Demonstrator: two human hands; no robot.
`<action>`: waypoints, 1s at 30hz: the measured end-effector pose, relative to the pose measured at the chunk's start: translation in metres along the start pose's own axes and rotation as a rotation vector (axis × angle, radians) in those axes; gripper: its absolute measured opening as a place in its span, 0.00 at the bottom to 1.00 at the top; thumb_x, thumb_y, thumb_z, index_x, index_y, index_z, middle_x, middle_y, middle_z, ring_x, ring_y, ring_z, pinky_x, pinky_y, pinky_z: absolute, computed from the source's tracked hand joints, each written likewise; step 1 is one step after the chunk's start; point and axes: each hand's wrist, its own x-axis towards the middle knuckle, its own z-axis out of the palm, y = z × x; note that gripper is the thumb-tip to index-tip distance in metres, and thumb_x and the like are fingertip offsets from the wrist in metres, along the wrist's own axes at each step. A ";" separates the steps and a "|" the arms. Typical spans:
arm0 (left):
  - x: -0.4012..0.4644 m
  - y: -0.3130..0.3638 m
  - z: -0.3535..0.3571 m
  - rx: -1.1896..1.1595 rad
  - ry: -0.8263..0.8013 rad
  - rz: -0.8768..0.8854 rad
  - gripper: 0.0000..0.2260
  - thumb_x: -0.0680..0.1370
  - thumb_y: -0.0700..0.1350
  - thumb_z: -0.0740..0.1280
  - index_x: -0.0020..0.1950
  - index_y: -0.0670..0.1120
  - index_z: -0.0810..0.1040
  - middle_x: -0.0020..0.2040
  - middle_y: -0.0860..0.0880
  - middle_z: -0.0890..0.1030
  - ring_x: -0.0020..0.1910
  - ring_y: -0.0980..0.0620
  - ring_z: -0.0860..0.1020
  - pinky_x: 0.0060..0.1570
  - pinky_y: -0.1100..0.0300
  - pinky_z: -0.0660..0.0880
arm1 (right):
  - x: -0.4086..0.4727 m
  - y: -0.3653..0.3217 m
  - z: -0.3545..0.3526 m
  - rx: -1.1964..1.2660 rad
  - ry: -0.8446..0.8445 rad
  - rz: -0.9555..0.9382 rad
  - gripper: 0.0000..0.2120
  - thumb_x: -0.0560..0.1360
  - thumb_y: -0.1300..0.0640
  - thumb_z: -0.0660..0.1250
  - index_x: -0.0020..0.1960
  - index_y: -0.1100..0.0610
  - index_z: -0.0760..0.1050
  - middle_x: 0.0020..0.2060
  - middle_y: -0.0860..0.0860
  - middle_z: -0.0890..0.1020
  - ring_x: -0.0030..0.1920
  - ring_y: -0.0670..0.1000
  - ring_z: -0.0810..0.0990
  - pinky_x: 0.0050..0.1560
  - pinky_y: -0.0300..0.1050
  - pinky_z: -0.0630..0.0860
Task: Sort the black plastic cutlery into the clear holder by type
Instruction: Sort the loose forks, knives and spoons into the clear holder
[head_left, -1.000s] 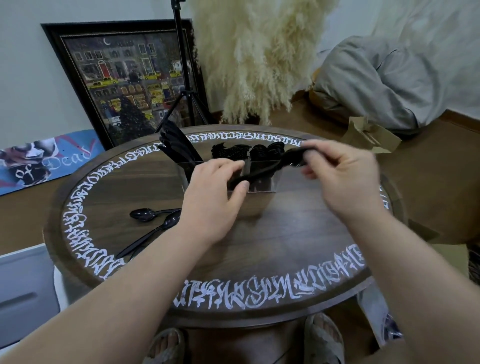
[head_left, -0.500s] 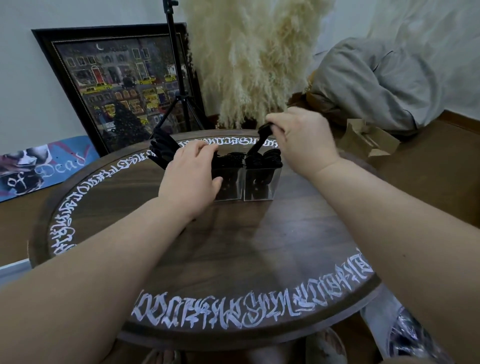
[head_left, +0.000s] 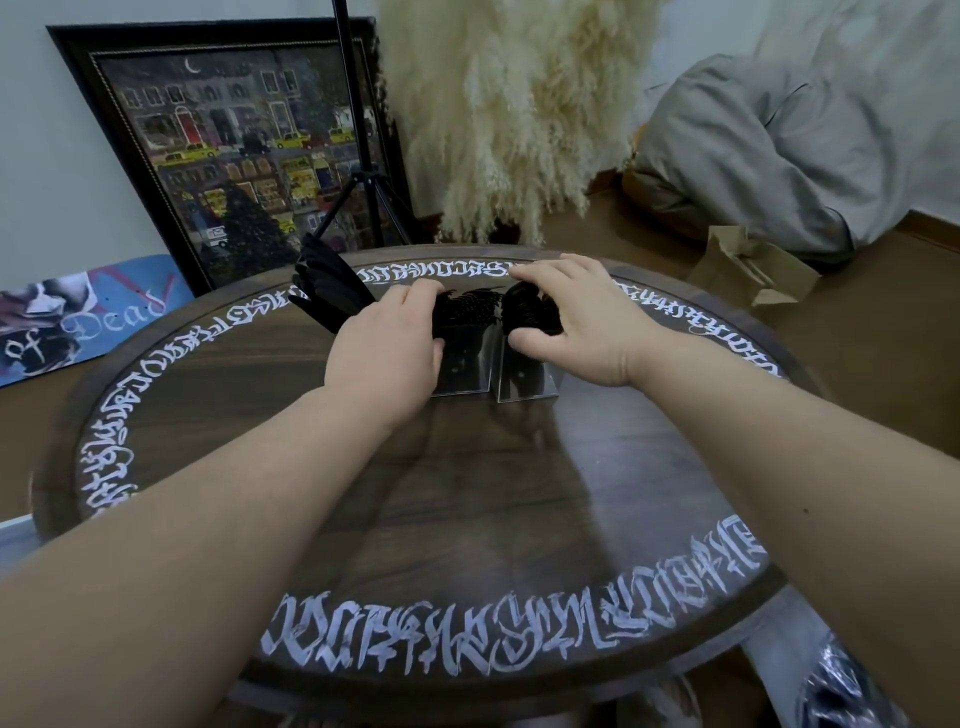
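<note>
From the head view, my left hand (head_left: 382, 358) and right hand (head_left: 576, 325) cup the clear holder (head_left: 498, 369), fingers curled around it, at twelve o'clock on the worktop (head_left: 467, 493). Black cutlery (head_left: 470, 309) fills it; sorting looks finished, so next I'd release.

Bare table (head_left: 467, 493) before holder (head_left: 498, 369); knives (head_left: 327, 291) crowd left.

round wooden table (head_left: 467, 519), white lettered rim | on it: clear holder (head_left: 498, 374) with black cutlery (head_left: 470, 309)

framed painting (head_left: 244, 156), tripod (head_left: 358, 156), pampas grass (head_left: 509, 114), paper bag (head_left: 753, 265) behind table (head_left: 467, 493)
</note>
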 end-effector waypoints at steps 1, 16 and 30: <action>0.001 0.000 0.001 -0.001 0.000 -0.007 0.20 0.78 0.44 0.65 0.69 0.47 0.67 0.62 0.45 0.75 0.57 0.41 0.76 0.49 0.50 0.73 | 0.000 0.002 0.002 0.004 0.006 0.000 0.32 0.75 0.46 0.67 0.75 0.51 0.60 0.71 0.51 0.67 0.73 0.56 0.56 0.72 0.47 0.54; -0.025 -0.007 -0.007 -0.088 0.020 -0.018 0.15 0.78 0.39 0.62 0.64 0.46 0.71 0.58 0.45 0.77 0.56 0.43 0.75 0.51 0.49 0.73 | -0.019 -0.021 0.019 -0.070 0.108 0.001 0.31 0.78 0.53 0.65 0.77 0.50 0.56 0.62 0.52 0.73 0.64 0.55 0.69 0.59 0.49 0.69; -0.029 -0.005 -0.012 -0.084 -0.008 -0.042 0.18 0.79 0.40 0.62 0.68 0.48 0.69 0.63 0.46 0.73 0.60 0.44 0.73 0.54 0.51 0.71 | -0.028 -0.008 0.007 0.085 0.129 0.263 0.49 0.67 0.40 0.74 0.77 0.54 0.53 0.75 0.53 0.60 0.75 0.55 0.55 0.73 0.49 0.57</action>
